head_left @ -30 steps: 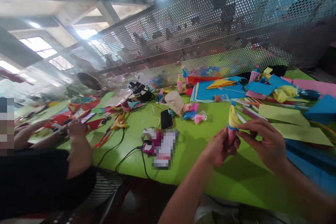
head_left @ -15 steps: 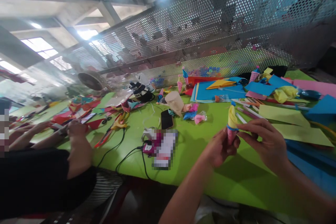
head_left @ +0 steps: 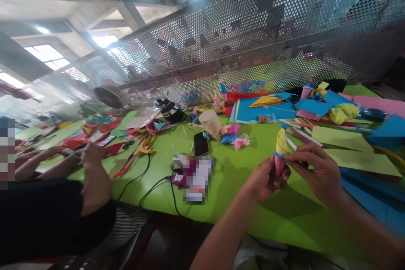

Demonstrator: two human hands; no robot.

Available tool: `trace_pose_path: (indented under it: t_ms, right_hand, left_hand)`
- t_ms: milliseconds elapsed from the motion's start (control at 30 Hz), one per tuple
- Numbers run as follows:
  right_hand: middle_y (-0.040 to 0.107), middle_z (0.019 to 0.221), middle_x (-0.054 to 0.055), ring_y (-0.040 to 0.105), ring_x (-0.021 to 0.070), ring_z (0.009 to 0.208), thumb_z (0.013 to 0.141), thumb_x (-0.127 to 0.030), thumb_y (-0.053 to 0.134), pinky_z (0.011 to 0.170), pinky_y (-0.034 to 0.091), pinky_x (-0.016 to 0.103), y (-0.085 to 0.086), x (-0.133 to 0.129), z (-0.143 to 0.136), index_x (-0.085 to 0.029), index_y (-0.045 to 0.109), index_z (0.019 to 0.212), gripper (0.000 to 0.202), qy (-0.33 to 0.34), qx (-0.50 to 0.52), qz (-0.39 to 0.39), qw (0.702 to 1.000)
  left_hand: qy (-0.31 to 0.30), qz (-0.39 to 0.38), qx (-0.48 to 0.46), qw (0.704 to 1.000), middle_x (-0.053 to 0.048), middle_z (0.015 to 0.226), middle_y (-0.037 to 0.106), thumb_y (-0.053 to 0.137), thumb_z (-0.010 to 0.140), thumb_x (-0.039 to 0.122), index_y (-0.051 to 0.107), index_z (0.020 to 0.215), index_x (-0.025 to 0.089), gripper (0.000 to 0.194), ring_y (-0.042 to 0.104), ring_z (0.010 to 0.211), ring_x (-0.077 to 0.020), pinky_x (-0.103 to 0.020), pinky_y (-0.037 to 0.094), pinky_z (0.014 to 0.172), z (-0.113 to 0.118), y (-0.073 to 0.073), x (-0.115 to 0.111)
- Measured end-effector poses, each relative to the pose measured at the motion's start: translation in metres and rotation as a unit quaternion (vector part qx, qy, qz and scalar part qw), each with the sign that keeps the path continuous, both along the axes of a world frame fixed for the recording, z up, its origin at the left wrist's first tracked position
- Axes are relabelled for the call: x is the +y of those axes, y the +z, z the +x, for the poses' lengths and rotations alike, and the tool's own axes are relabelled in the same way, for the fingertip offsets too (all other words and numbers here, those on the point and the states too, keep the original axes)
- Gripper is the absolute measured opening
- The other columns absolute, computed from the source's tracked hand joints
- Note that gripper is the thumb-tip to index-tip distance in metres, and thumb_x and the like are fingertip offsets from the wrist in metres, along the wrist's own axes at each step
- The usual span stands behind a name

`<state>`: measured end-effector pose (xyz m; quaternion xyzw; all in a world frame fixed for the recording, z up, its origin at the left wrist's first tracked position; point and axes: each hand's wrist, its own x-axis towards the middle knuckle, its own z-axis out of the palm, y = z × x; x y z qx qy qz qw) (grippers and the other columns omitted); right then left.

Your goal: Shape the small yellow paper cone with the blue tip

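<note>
both hands are holding a small paper cone (head_left: 280,152) above the green table (head_left: 228,185).
left hand (head_left: 264,179) is gripping its pink base; right hand (head_left: 313,168) is pinching the blue band under the yellow top.

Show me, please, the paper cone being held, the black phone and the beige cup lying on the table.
paper cone (head_left: 281,143): head view, yellow top.
black phone (head_left: 200,144): head view, screen middle.
beige cup (head_left: 210,122): head view, side wall.
</note>
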<state>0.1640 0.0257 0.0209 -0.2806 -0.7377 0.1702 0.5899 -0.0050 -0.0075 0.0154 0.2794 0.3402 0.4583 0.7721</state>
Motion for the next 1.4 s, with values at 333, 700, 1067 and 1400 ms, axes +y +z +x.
trace_pose_path:
  t_ms: [333, 700, 1067, 1400]
  right_hand:
    - [0.068, 0.089, 0.002, 0.065, 0.0167, 0.073, 0.093, -0.022, 0.079, 0.053, 0.053, 0.028, 0.003, -0.003, -0.001, -0.036, 0.084, 0.105, 0.019, 0.024, 0.013, -0.041, 0.999]
    - [0.068, 0.093, 0.003, 0.064, 0.0185, 0.081, 0.093, -0.027, 0.079, 0.057, 0.049, 0.030, 0.004, 0.001, 0.006, -0.031, 0.079, 0.096, 0.005, 0.015, 0.028, -0.091, 0.995]
    - [0.060, 0.089, 0.000, 0.055, 0.0157, 0.074, 0.092, -0.042, 0.080, 0.061, 0.046, 0.029, -0.011, 0.008, 0.003, -0.025, 0.065, 0.090, 0.023, 0.058, 0.048, -0.214, 0.974]
    - [0.055, 0.078, -0.004, 0.052, 0.0145, 0.065, 0.086, -0.051, 0.085, 0.055, 0.042, 0.027, -0.009, 0.008, 0.002, -0.025, 0.064, 0.100, 0.036, 0.038, 0.035, -0.240, 0.969]
  left_hand:
    - [0.009, -0.001, 0.002, 1.000, 0.002, 0.064, 0.053, 0.071, 0.089, 0.069, 0.050, 0.079, 0.019, 0.056, 0.034, 0.048, -0.0063, -0.021, 0.022, 0.048, 0.001, -0.002, 0.001]
    - [-0.024, 0.004, -0.037, 0.999, 0.001, 0.065, 0.057, 0.069, 0.086, 0.078, 0.060, 0.092, 0.017, 0.062, 0.033, 0.043, -0.0061, -0.021, 0.021, 0.046, -0.004, -0.002, 0.006]
    - [-0.002, 0.006, -0.017, 1.000, 0.001, 0.067, 0.053, 0.075, 0.084, 0.074, 0.059, 0.087, 0.017, 0.059, 0.037, 0.051, -0.0079, -0.022, 0.023, 0.047, -0.003, -0.005, 0.002]
    - [0.098, 0.068, 0.030, 0.992, 0.003, 0.071, 0.053, 0.085, 0.074, 0.074, 0.058, 0.091, 0.019, 0.063, 0.046, 0.061, -0.0099, -0.024, 0.024, 0.054, 0.005, -0.009, -0.002]
